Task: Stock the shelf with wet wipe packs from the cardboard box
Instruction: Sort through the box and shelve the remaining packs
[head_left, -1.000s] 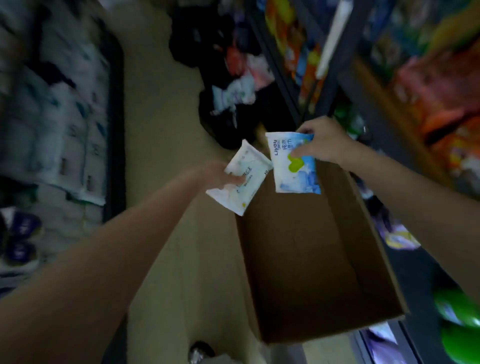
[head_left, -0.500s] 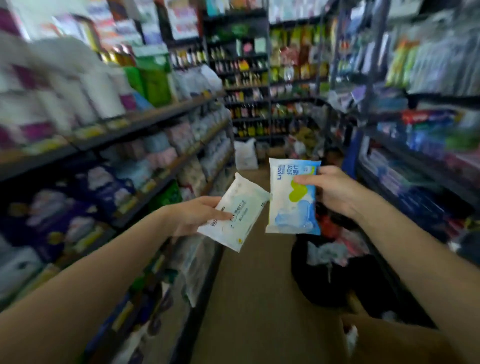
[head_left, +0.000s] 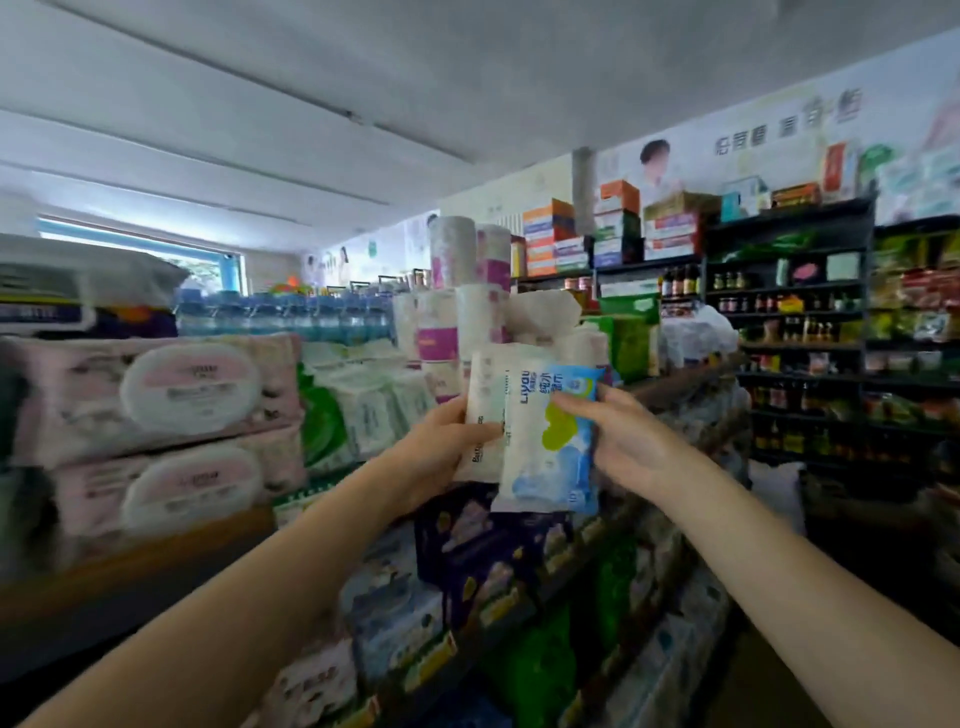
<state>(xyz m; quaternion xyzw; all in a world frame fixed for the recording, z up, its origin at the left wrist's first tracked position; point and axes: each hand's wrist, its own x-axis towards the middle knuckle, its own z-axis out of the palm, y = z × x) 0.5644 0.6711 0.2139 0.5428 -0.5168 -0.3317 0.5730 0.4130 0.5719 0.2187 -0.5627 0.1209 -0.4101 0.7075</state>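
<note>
Two wet wipe packs raised before the top shelf (head_left: 156, 561): white pack (head_left: 483, 410) gripped in left hand (head_left: 436, 457), blue pack (head_left: 550, 441) pinched by right hand (head_left: 623, 441); overlapped, likely to slip if loosened.

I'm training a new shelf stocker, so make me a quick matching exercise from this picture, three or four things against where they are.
Things:
1. blue and white wet wipe pack with green heart
2. plain white wet wipe pack
3. pink lidded wipe packs
4. orange and white cartons

Places:
A. stacked at left
B. in left hand
C. atop far shelf
D. in right hand

Pairs: 1-D, 2-B, 3-A, 4-C
</note>
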